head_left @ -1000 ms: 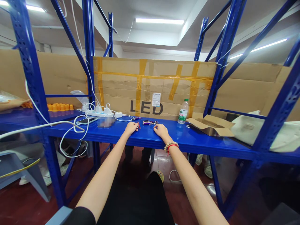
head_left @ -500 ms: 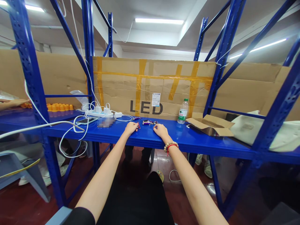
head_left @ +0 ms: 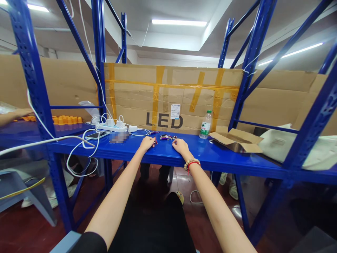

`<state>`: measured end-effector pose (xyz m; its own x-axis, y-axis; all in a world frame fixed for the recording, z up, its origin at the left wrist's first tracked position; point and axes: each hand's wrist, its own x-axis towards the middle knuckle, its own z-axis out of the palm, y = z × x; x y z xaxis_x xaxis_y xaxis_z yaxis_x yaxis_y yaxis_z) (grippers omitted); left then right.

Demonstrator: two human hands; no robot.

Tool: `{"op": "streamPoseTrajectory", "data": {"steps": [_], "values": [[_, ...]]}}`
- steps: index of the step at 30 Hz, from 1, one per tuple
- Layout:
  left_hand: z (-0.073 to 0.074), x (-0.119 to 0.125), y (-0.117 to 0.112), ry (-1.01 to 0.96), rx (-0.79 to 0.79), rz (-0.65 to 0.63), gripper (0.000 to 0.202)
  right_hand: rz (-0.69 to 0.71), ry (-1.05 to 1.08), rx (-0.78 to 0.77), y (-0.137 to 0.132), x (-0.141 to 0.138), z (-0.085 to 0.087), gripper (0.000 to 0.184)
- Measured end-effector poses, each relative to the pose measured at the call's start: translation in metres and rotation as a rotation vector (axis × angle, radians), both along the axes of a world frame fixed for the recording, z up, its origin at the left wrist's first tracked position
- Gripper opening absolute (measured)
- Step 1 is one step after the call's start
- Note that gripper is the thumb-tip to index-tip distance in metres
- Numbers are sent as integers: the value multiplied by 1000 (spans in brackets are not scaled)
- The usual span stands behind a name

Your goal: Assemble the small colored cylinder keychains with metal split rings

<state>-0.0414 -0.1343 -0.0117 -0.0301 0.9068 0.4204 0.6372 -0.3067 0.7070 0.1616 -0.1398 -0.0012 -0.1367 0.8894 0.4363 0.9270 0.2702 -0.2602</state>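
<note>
My left hand [head_left: 147, 143] rests on the blue metal shelf [head_left: 163, 154] with its fingers curled in; a small red piece [head_left: 156, 141] shows at its fingertips. My right hand [head_left: 180, 144] lies a little to the right, fingers bent down onto the shelf, a bead bracelet and red cord on its wrist. Just beyond both hands lies a small heap of tiny dark, red and purple parts [head_left: 167, 137]. I cannot make out what either hand holds.
A taped cardboard wall marked LED [head_left: 168, 95] backs the shelf. A water bottle [head_left: 205, 125] and an open cardboard box [head_left: 237, 140] stand right. A power strip with chargers [head_left: 112, 125], white cables and a phone [head_left: 96, 135] lie left. Another person's hand [head_left: 18, 113] reaches by orange caps [head_left: 67, 120].
My hands have stayed in place. At the far left another person's hand has come into view over the neighbouring shelf.
</note>
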Motion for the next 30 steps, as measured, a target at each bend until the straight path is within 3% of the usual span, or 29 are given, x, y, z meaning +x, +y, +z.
{"op": "streamPoseTrajectory", "data": {"steps": [30], "values": [[1, 1, -2, -14, 13, -3, 42, 0, -5, -1, -1, 0, 0, 22]]}}
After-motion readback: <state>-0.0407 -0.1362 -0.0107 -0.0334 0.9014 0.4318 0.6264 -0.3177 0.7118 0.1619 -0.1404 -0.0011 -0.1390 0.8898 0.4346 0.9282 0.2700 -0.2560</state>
